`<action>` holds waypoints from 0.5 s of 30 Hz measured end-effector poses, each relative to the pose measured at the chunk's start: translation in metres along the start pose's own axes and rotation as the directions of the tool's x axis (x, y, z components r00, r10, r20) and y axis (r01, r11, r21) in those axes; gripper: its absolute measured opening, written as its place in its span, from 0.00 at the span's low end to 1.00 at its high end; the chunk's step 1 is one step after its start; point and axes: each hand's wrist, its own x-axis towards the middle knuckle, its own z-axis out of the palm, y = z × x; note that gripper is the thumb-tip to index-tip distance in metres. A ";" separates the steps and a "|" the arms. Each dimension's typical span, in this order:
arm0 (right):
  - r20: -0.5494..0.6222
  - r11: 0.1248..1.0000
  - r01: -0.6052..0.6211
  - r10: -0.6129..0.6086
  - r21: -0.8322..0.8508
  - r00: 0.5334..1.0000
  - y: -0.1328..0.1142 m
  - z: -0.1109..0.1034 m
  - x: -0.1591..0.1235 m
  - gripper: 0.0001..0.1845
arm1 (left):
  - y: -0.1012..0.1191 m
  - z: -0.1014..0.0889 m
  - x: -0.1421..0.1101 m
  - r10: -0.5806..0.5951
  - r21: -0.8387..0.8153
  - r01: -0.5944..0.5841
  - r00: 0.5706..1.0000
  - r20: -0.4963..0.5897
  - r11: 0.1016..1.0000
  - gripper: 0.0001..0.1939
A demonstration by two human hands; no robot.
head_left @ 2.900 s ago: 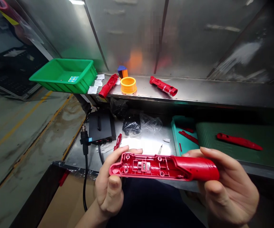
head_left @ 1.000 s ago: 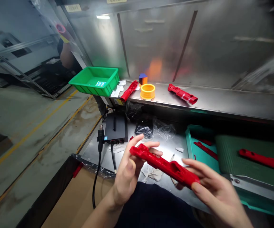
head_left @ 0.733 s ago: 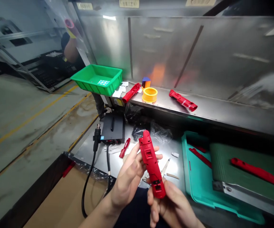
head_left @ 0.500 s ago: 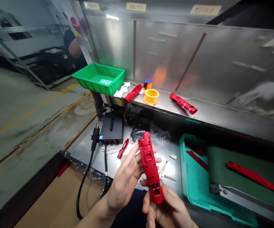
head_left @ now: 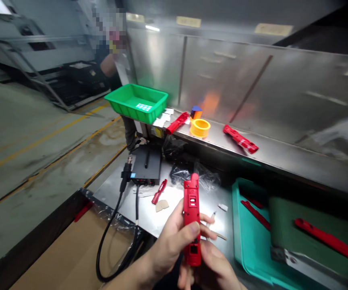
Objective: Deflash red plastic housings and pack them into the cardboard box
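A long red plastic housing point(head_left: 192, 207) with square cut-outs stands nearly upright in front of me. My left hand point(head_left: 171, 238) is closed round its middle, thumb lying across the face and fingertips showing past the right edge. At the lower end my right hand point(head_left: 218, 264) grips the housing from the right; some of its fingers are hidden behind the part. Behind the hands, on the metal table, lie a small red piece point(head_left: 159, 191), a tan scrap point(head_left: 162, 206) and a thin pointed tool partly covered by my fingers.
A black box point(head_left: 146, 163) with a thick cable stands left on the table. A green bin point(head_left: 125, 106), a yellow tape ring point(head_left: 200, 128) and two red housings line the shelf. At right are a teal tray point(head_left: 246, 245) and a conveyor belt point(head_left: 288, 217) carrying a red strip. A person stands back left.
My left hand has closed round the housing, its thumb now pressing on the face. The housing has turned more upright. The whole view has shifted slightly.
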 end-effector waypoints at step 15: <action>0.306 -0.375 0.288 0.011 -0.881 0.952 0.056 0.041 0.326 0.20 | -0.006 -0.206 -0.136 0.057 -0.045 -0.295 0.330 -0.942 0.954 0.30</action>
